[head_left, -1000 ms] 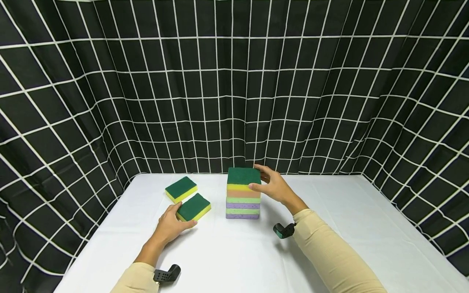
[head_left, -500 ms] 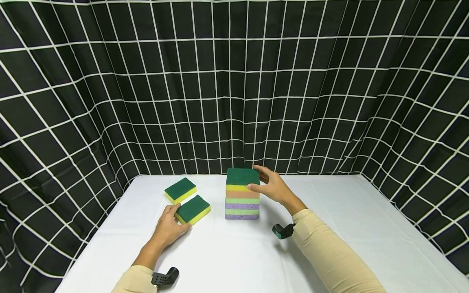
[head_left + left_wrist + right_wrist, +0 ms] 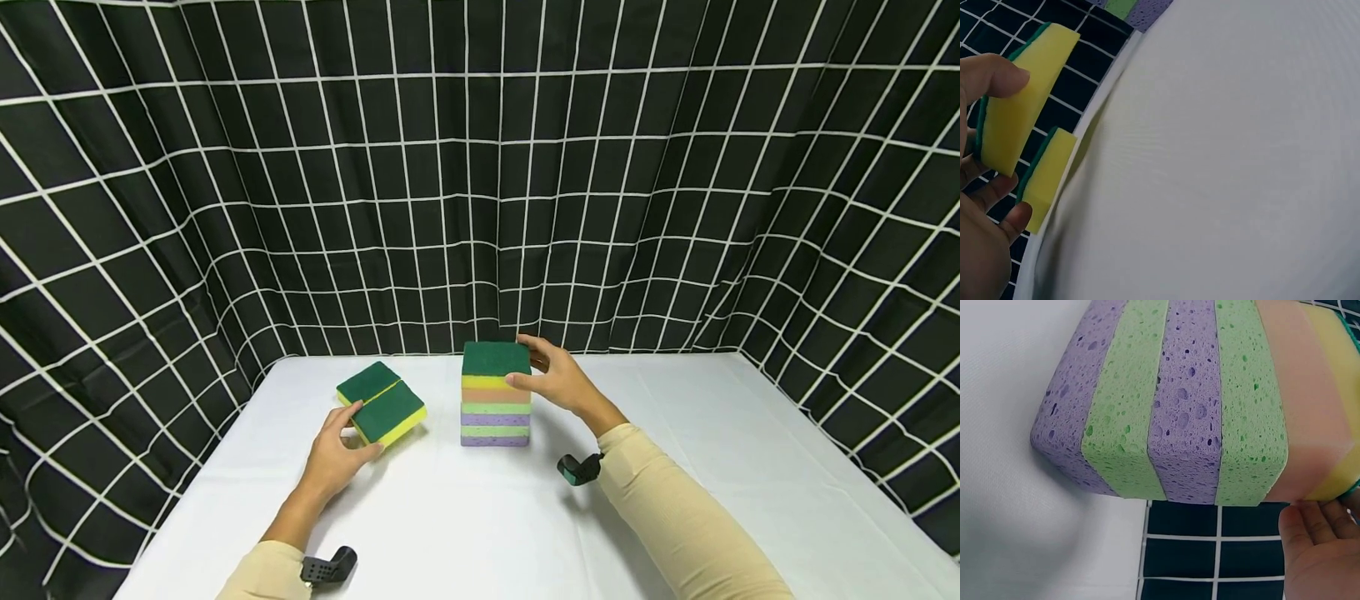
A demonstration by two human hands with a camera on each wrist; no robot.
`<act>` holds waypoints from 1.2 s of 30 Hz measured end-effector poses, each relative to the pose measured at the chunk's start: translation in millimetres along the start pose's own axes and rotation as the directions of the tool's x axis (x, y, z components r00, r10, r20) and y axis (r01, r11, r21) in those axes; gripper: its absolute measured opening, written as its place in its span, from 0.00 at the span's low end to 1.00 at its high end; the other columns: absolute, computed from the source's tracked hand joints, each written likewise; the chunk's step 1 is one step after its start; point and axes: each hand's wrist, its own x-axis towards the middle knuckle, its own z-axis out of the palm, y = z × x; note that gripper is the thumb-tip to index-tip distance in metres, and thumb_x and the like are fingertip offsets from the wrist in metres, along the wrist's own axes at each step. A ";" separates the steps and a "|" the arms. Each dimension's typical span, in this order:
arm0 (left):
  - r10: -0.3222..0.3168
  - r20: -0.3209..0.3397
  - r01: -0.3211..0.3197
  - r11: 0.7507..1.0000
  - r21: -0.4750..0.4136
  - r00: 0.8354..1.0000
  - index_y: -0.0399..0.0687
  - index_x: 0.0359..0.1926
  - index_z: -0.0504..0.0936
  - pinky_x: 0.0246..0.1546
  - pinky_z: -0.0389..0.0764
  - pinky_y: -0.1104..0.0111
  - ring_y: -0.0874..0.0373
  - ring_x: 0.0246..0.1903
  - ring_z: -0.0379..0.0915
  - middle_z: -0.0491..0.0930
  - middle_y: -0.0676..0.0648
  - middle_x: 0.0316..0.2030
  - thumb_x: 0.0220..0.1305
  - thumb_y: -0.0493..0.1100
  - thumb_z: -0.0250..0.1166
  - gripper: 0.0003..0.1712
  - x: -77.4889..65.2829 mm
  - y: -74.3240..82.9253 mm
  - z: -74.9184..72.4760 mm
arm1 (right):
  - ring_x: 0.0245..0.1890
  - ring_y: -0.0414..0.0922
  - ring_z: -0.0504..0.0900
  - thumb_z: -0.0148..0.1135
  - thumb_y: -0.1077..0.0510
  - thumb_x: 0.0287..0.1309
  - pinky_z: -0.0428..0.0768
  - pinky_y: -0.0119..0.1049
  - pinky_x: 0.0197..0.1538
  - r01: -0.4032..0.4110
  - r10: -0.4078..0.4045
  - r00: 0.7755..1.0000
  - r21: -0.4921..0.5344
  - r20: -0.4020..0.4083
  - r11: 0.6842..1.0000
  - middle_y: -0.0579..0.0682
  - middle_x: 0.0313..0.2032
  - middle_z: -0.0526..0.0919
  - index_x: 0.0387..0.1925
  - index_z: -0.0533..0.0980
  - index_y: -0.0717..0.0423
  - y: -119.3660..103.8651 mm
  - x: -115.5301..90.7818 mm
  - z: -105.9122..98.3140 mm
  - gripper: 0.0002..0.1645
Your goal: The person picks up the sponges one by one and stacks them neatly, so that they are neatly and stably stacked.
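Note:
My left hand (image 3: 330,454) pinches a yellow sponge with a green scouring top (image 3: 388,412) between thumb and fingers. In the left wrist view this held sponge (image 3: 1032,103) is raised off the cloth and tilted. A matching scouring sponge (image 3: 1052,172) lies on the table just behind it. At the centre stands a stack: purple and light-green sponges (image 3: 1185,400) alternate below, then an orange one (image 3: 1304,394), with a green-topped yellow sponge (image 3: 495,358) uppermost. My right hand (image 3: 561,383) grips that top sponge at its right end, thumb in front, fingers behind.
A white cloth (image 3: 465,525) covers the table. Behind it and along both sides hangs a black curtain with a white grid (image 3: 480,208). A black wrist camera sits on each sleeve.
My left hand has taken hold of the nearer loose sponge and lifted it slightly, shifting it back and left against the view of the other. The right hand and the stack stay put.

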 end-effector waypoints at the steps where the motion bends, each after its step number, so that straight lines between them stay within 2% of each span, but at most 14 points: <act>1: 0.004 0.001 -0.004 1.000 -0.003 1.000 0.36 0.69 0.62 0.55 0.70 0.52 0.47 0.56 0.64 0.64 0.42 0.61 0.50 0.37 0.74 0.46 0.9 1.5 -1.4 | 0.64 0.58 0.65 0.72 0.51 0.54 0.65 0.51 0.63 0.001 -0.001 1.000 -0.001 0.001 1.000 0.59 0.67 0.63 0.71 0.59 0.59 -0.2 0.3 -0.2 0.48; 8: 0.050 -0.004 -0.051 0.998 -0.030 0.999 0.37 0.69 0.63 0.55 0.68 0.50 0.47 0.54 0.64 0.65 0.42 0.60 0.50 0.38 0.75 0.47 8.9 19.3 -10.5 | 0.64 0.56 0.66 0.72 0.52 0.53 0.65 0.50 0.63 -0.008 0.008 1.000 -0.005 -0.002 1.000 0.57 0.67 0.64 0.71 0.60 0.56 -1.6 0.5 -1.6 0.47; 16: 0.181 -0.041 -0.184 0.981 -0.058 0.983 0.36 0.68 0.65 0.53 0.68 0.49 0.51 0.51 0.65 0.67 0.42 0.59 0.46 0.36 0.76 0.47 15.3 41.6 -16.2 | 0.65 0.56 0.65 0.72 0.52 0.53 0.65 0.49 0.63 -0.007 0.007 1.000 -0.013 0.001 1.000 0.57 0.67 0.63 0.70 0.60 0.56 -1.7 2.7 -2.8 0.47; 23: 0.219 -0.027 -0.220 0.971 -0.091 0.975 0.35 0.68 0.65 0.53 0.68 0.47 0.49 0.52 0.65 0.67 0.41 0.59 0.47 0.36 0.75 0.46 20.8 56.9 -18.4 | 0.64 0.60 0.65 0.73 0.52 0.53 0.65 0.53 0.62 -0.008 0.008 1.000 -0.015 0.015 1.000 0.60 0.67 0.63 0.71 0.59 0.59 -4.4 1.6 -1.3 0.49; 30: 0.255 0.002 -0.254 0.963 -0.096 0.967 0.40 0.69 0.65 0.54 0.69 0.52 0.49 0.52 0.65 0.67 0.43 0.58 0.50 0.39 0.75 0.46 30.2 72.2 -18.3 | 0.64 0.57 0.66 0.73 0.51 0.52 0.66 0.49 0.62 -0.031 0.031 1.000 -0.030 0.000 0.999 0.57 0.67 0.64 0.71 0.60 0.56 -4.4 0.9 -0.2 0.48; 36: 0.297 0.010 -0.293 0.945 -0.148 0.955 0.39 0.70 0.64 0.56 0.68 0.50 0.49 0.55 0.65 0.66 0.43 0.59 0.55 0.42 0.73 0.44 41.0 86.7 -15.7 | 0.64 0.57 0.66 0.73 0.50 0.52 0.66 0.48 0.63 -0.030 0.030 1.000 -0.030 0.002 0.999 0.57 0.67 0.64 0.71 0.60 0.57 -2.5 2.0 -0.2 0.49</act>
